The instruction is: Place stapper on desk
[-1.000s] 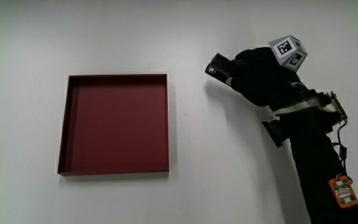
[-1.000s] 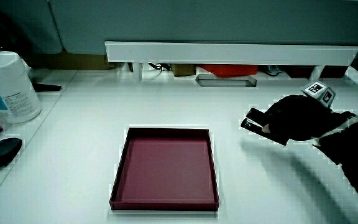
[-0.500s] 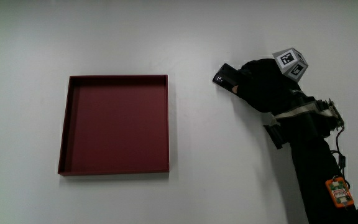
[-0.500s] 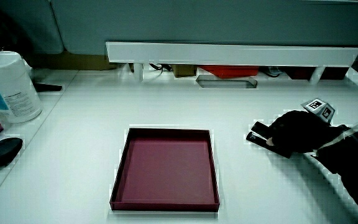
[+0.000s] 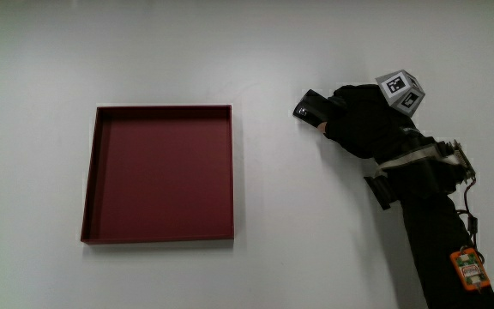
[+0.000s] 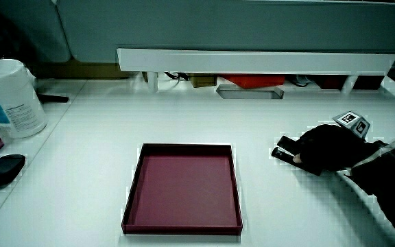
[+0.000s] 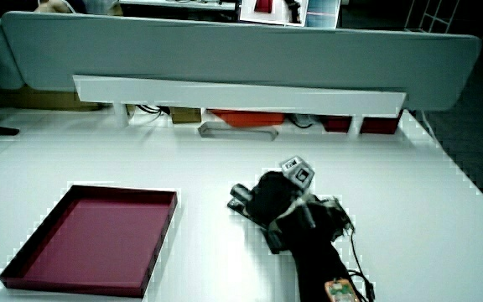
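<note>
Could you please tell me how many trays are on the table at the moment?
1. A single dark red tray lies on the white table, beside the hand, which rests on the black stapler. Nothing lies in it, and no other tray shows in any view.

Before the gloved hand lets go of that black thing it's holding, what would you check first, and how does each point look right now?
1. Black stapler down on the white table: ok, it appears to rest there.
2. Black gloved hand around the stapler: ok, fingers curled on it.
3. Stapler outside the dark red square tray: ok, beside it, apart.
4. Bare table around the stapler: ok.
5. Stapler lying flat and stable: cannot tell, the hand covers most of it.
</note>
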### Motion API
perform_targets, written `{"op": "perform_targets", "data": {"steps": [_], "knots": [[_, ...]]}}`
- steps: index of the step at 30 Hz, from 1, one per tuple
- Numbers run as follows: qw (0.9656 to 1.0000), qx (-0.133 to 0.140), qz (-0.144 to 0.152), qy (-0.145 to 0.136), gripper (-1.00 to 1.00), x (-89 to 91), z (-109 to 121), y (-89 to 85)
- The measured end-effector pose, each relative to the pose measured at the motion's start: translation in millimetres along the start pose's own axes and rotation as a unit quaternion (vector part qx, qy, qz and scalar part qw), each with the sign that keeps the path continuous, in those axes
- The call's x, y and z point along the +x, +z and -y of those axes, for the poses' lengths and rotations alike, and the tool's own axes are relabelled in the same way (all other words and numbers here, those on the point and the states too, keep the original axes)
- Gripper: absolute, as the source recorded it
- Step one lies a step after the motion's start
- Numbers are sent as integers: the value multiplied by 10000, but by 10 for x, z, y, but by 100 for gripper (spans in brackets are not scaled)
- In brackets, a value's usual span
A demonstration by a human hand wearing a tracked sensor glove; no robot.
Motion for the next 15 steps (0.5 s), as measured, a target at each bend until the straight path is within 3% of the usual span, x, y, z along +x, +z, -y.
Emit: {"op": "perform_targets", "data": {"steps": [2,6,7,8,9,10,11,12,14,15], "knots": [[10000,-14,-5,36,-64,-38,52,37],[9995,-135,258,82,-82,-168,180,135],[9982,-572,150,35,-86,-219,222,159],[9985,-306,403,196,-91,-314,313,198],[9976,-366,567,182,-95,-342,361,217],[9964,-692,480,64,-100,-419,446,248],[9954,-771,571,57,-100,-482,524,276],[9948,-589,810,204,-100,-529,590,298],[9922,-904,847,152,-100,-698,776,357],[9910,-841,947,430,-100,-722,830,360]]}}
